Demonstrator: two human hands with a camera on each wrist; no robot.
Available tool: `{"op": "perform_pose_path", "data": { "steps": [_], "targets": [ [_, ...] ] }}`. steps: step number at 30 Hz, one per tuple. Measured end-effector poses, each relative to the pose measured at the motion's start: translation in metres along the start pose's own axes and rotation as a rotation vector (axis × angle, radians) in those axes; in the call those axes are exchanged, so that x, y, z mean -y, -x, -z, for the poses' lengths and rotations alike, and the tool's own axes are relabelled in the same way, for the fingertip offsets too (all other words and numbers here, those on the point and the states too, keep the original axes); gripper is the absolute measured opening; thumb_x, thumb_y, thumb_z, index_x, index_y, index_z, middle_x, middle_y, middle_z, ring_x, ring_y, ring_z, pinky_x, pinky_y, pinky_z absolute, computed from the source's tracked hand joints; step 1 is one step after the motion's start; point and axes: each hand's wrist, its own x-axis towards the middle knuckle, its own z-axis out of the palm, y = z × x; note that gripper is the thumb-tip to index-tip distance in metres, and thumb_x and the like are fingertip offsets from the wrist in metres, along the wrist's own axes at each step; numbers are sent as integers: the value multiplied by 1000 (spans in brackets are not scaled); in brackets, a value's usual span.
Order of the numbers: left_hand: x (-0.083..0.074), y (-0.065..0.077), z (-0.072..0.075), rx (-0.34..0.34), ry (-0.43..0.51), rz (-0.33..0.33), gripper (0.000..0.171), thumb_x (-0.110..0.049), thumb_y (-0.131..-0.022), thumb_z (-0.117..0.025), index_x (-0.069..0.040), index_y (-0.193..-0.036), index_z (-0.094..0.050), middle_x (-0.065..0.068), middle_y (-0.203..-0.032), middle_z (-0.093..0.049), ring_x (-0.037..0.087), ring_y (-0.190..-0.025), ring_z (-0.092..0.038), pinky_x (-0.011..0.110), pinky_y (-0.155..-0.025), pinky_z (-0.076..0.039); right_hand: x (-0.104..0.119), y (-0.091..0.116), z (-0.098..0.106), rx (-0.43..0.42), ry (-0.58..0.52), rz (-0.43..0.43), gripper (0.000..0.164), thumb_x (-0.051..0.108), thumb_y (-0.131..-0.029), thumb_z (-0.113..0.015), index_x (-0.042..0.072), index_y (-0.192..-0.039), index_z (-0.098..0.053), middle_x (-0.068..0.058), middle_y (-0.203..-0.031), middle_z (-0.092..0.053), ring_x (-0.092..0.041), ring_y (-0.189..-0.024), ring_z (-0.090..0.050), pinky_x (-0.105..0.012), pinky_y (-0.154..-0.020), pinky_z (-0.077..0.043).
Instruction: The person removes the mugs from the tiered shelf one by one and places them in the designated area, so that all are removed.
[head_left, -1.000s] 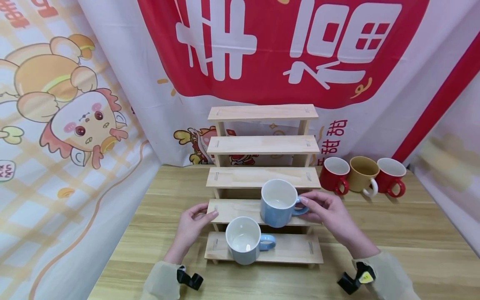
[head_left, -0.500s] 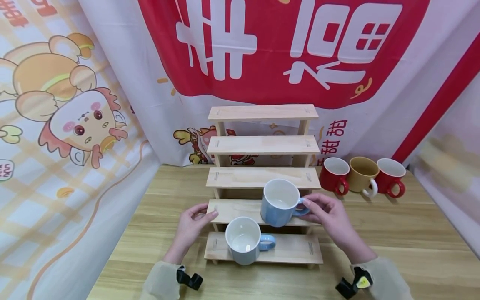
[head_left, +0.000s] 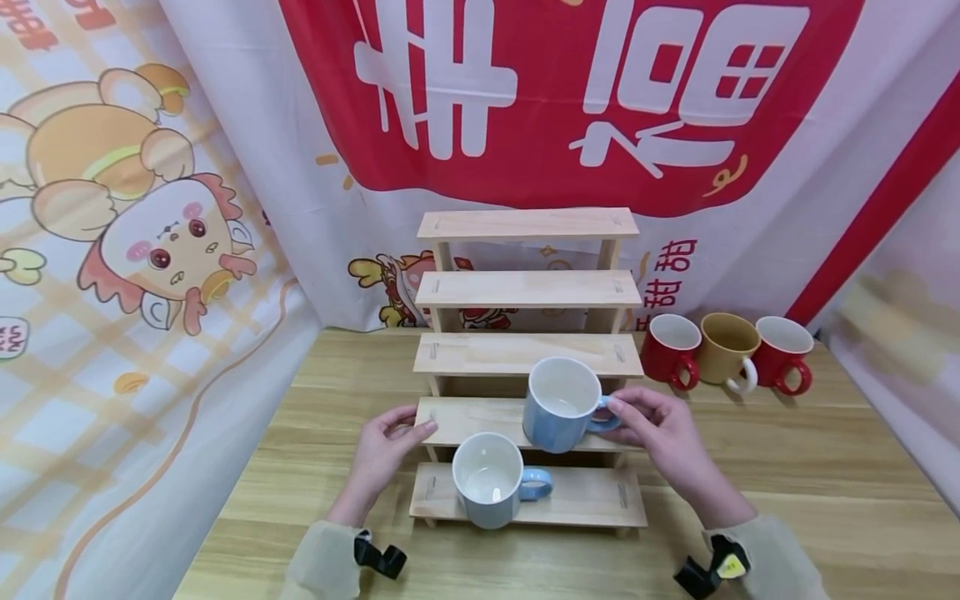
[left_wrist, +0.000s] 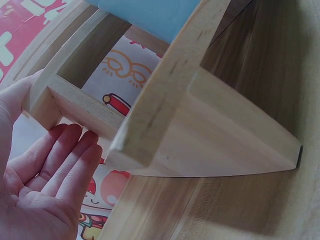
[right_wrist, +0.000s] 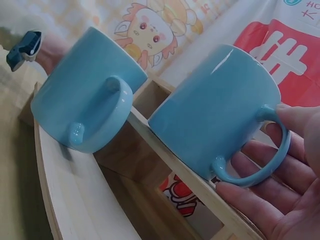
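A stepped wooden rack (head_left: pixel 510 354) stands on the table. Its second board from the front carries a light blue mug (head_left: pixel 553 429), upright, handle to the right. My right hand (head_left: pixel 667 437) holds that handle, thumb on its upper part and fingers curled behind and below it in the right wrist view. Another light blue mug (head_left: pixel 486 502) sits upright on the lowest board, handle also rightward. At the second board's left end, my left hand (head_left: pixel 384 454) grips the wood, thumb on top; the left wrist view has its fingers (left_wrist: pixel 75 165) underneath.
Two red mugs (head_left: pixel 660 358) and a tan mug (head_left: pixel 723 362) with a white handle stand in a row at the back right of the wood-grain table (head_left: pixel 292 467). Printed cloth (head_left: pixel 247 150) hangs behind and along both sides.
The mug in my right hand has shifted slightly right on its board, mostly in the first half second. My left hand and the front mug have kept their places.
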Motion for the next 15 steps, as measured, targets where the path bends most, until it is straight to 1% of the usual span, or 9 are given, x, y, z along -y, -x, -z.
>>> {"op": "perform_pose_path", "data": {
  "steps": [4, 6, 8, 11, 15],
  "targets": [
    [-1, 0, 0, 2, -4, 6, 57, -25, -85, -86, 3, -130, -63, 19, -125, -64, 26, -108, -68, 25, -85, -58, 1, 2, 2, -8, -3, 6, 31, 18, -103, -64, -12, -114, -63, -27, -104, -70, -32, -87, -74, -43, -78, -61],
    [-1, -1, 0, 0, -4, 9, 58, -25, -85, -86, 2, -130, -63, 19, -126, -63, 27, -109, -67, 26, -86, -58, 4, 4, 4, -18, 9, 15, 32, 18, -104, -63, -12, -115, -63, -26, -103, -70, -31, -86, -74, -42, -77, -61],
    [-1, -1, 0, -2, 0, 11, 58, -26, -84, -87, 1, -129, -63, 19, -126, -63, 27, -109, -67, 26, -86, -58, 7, 6, 6, -36, 35, 26, 32, 18, -104, -63, -12, -115, -63, -22, -103, -71, -29, -85, -74, -40, -76, -61],
    [-1, -2, 0, 0, 6, 11, 58, -26, -83, -87, 1, -129, -64, 19, -125, -64, 27, -108, -67, 26, -87, -57, 13, 8, 13, -53, 63, 47, 30, 19, -104, -62, -10, -114, -64, -18, -102, -73, -26, -85, -75, -38, -76, -61],
    [0, -2, 0, 1, 12, 15, 55, -25, -83, -88, 0, -127, -65, 17, -122, -65, 25, -107, -68, 27, -86, -58, 19, 12, 24, -62, 51, 72, 25, 15, -105, -60, -7, -112, -66, -17, -102, -74, -24, -85, -75, -38, -76, -61]
  ]
}}
